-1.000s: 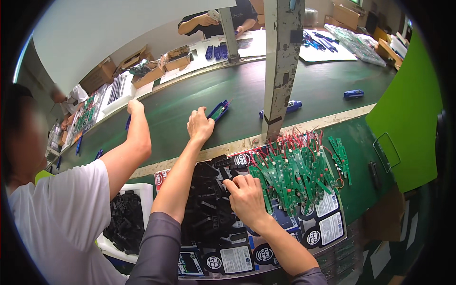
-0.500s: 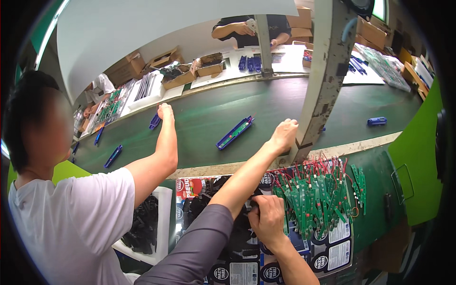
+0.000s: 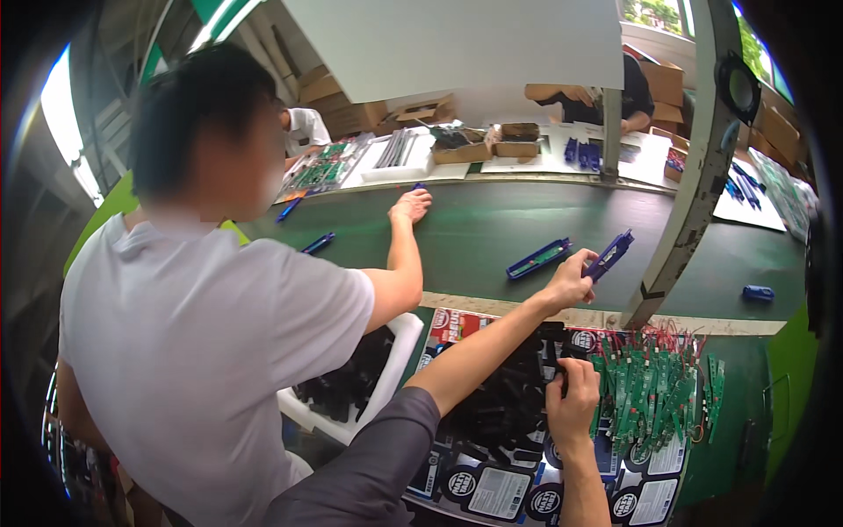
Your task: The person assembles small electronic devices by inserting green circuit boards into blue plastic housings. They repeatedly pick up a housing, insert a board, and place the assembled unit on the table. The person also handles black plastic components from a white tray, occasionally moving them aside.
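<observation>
My left hand [image 3: 572, 279], on the arm with the grey sleeve, is closed around the lower end of a long blue plastic casing [image 3: 610, 255], held tilted above the dark green belt. Just left of it, another blue casing [image 3: 537, 259] lies on the belt with a green circuit board inside. My right hand [image 3: 575, 400] is lower down, fingers curled against the edge of a heap of black plastic parts [image 3: 496, 408]. What its fingertips pinch blends into those dark parts. Beside that hand spreads a pile of green circuit boards [image 3: 650, 395] with red wires.
At my left a co-worker in a white shirt [image 3: 202, 351] reaches one hand [image 3: 411, 205] over the belt [image 3: 474, 215]. A metal post [image 3: 680, 211] rises right of my left hand. A short blue piece [image 3: 758, 292] lies farther right. People sit across the belt.
My left hand has drawn back left from the post and now shows a blue casing in its grip. The view has swung left. The co-worker's hand has moved along the belt.
</observation>
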The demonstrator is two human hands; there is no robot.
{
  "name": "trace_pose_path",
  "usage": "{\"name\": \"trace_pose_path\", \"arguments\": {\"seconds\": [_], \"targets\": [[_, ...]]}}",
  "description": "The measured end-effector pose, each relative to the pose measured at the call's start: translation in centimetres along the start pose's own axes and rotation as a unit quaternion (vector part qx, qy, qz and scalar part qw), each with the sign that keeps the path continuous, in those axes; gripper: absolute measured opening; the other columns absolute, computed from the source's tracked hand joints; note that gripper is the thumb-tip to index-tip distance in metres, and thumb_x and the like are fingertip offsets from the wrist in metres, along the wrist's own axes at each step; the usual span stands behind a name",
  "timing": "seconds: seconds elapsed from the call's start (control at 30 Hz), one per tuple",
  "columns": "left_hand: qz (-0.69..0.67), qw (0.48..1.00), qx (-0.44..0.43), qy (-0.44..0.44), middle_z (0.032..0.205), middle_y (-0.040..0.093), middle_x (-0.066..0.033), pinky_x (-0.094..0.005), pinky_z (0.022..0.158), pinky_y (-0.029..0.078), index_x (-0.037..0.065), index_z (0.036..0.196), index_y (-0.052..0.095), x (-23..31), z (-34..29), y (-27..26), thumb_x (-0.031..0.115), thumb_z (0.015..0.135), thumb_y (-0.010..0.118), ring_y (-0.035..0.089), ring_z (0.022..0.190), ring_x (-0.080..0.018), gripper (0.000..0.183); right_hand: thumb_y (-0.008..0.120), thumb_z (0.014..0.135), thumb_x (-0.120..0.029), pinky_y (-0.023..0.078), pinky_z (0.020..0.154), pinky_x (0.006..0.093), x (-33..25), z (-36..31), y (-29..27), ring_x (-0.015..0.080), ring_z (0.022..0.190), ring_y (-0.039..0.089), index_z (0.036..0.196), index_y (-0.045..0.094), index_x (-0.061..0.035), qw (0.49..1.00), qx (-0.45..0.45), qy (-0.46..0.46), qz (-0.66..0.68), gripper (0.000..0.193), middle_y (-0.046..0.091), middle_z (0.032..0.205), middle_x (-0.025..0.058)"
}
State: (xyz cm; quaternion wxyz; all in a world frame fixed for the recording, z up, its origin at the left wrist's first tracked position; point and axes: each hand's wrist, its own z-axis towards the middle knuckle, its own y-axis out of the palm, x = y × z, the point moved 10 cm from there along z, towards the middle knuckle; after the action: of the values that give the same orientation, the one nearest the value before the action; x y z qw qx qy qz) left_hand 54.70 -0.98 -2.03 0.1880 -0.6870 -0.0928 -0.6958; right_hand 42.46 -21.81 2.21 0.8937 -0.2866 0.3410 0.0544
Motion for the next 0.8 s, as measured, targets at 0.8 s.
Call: {"name": "trace_pose_path", "arguments": {"seconds": [0.8], "targets": [[-0.108, 0.986, 0.119, 0.052, 0.101, 0.065, 0.0011, -0.0226, 0.074, 0.056, 0.000, 0.130, 0.065, 5.1, -27.4, -2.6, 0.009, 0.108, 0.062, 0.061, 0.088, -0.0037, 0.024, 0.069, 0.089, 0.008, 0.051, 0.078, 0.0294, -2.3, 2.4, -4.3, 0.0128, 0.087, 0.061, 0.109, 0.068, 0.0013, 0.977, 0.081, 0.076, 0.180, 0.021, 0.066, 0.103, 0.0059]]}}
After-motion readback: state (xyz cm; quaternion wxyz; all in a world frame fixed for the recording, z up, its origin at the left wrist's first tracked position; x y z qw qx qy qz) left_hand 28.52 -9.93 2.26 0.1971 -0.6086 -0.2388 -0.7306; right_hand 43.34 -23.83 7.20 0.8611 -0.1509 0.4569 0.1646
